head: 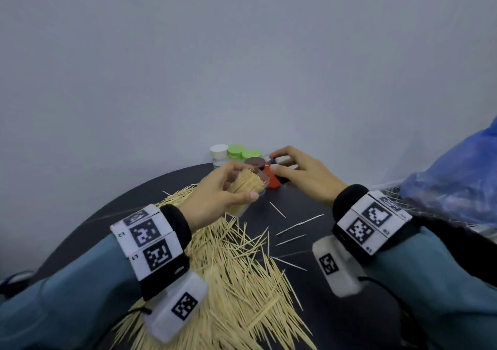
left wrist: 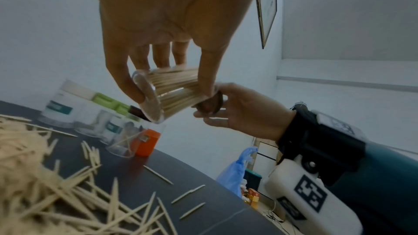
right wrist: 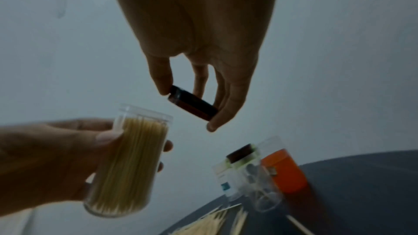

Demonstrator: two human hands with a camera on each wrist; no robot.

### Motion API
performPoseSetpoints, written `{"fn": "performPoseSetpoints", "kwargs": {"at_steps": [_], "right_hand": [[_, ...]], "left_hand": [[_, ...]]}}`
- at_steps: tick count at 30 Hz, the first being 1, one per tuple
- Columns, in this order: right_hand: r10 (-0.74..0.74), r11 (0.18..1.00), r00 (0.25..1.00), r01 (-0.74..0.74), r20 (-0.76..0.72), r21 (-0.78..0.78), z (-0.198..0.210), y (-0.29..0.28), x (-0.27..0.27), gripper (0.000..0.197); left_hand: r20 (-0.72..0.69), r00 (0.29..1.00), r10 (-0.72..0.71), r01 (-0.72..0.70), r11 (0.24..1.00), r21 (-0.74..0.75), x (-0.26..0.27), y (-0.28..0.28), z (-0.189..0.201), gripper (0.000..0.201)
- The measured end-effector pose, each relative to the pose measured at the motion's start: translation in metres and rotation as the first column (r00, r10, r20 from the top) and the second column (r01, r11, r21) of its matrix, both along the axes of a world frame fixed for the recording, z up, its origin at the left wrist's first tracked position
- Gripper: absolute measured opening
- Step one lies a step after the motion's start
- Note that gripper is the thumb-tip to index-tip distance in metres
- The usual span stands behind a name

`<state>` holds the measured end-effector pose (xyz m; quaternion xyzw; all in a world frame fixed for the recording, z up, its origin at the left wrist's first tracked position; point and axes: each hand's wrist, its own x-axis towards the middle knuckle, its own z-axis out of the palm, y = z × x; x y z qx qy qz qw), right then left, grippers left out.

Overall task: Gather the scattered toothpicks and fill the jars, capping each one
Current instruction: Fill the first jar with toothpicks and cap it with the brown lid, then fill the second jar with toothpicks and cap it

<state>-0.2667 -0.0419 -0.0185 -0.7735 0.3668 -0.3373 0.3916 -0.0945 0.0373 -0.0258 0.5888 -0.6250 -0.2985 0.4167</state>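
Currently the right hand (right wrist: 192, 45) pinches a dark cap (right wrist: 192, 105) just beside the open mouth of a packed jar (right wrist: 128, 160) gripped by the left hand (head: 215, 196). Capping is pending; several capped jars (head: 236, 154) stand behind, and many loose toothpicks (head: 236, 282) remain on the table (head: 336, 322).

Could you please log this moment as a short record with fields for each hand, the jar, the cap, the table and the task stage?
left hand: grips a clear jar, tilted, lifted off the table
jar: packed with toothpicks, mouth uncapped
right hand: pinches a dark brown cap beside the jar mouth
cap: not yet on the jar
table: large loose toothpick pile; capped jars at the far edge; orange cap
stage: about to cap a filled jar
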Motion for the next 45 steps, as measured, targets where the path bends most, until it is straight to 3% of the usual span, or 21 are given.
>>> {"fn": "performPoseSetpoints", "kwargs": {"at_steps": [3,6,11,15,21,34,37,40,45], "right_hand": [[0.123,0.99,0.988,-0.129,0.091,0.064,0.001,0.003,0.026,0.015],[0.221,0.969,0.969,-0.231,0.114,0.085,-0.003,0.009,0.048,0.019],[0.28,0.956,0.95,-0.289,0.136,0.052,-0.007,0.013,0.072,0.028],[0.326,0.945,0.943,-0.326,0.071,-0.017,-0.008,0.014,0.082,0.029],[0.305,0.951,0.952,-0.304,0.011,-0.052,-0.013,0.013,0.081,0.03],[0.13,0.988,0.977,-0.142,0.166,0.062,-0.02,0.013,0.088,0.015],[0.126,0.99,0.988,-0.13,0.091,0.048,-0.021,0.013,0.09,0.025],[0.127,0.991,0.989,-0.125,-0.074,0.041,-0.021,0.016,0.093,0.052],[0.195,0.952,0.848,-0.285,-0.493,-0.114,-0.026,0.028,0.098,0.052]], "left_hand": [[0.001,0.999,0.052,-0.052,0.999,0.003,0.017,0.009,0.0,0.042],[0.035,0.996,0.08,-0.08,0.997,0.008,0.031,0.017,-0.002,0.045],[0.087,0.988,0.13,-0.133,0.991,0.024,0.045,0.026,-0.004,0.048],[0.128,0.982,0.138,-0.142,0.99,0.024,0.05,0.03,-0.003,0.045],[0.187,0.97,0.157,-0.161,0.987,0.009,0.048,0.026,-0.006,0.046],[0.353,0.892,0.284,-0.258,0.959,-0.119,0.031,0.019,-0.008,0.042],[0.396,0.883,0.252,-0.256,0.966,-0.044,0.034,0.019,-0.005,0.045],[0.445,0.875,0.192,-0.242,0.969,0.057,0.045,0.019,0.0,0.046],[0.442,0.859,0.258,-0.33,0.939,0.093,0.075,0.017,0.007,0.051]]}}
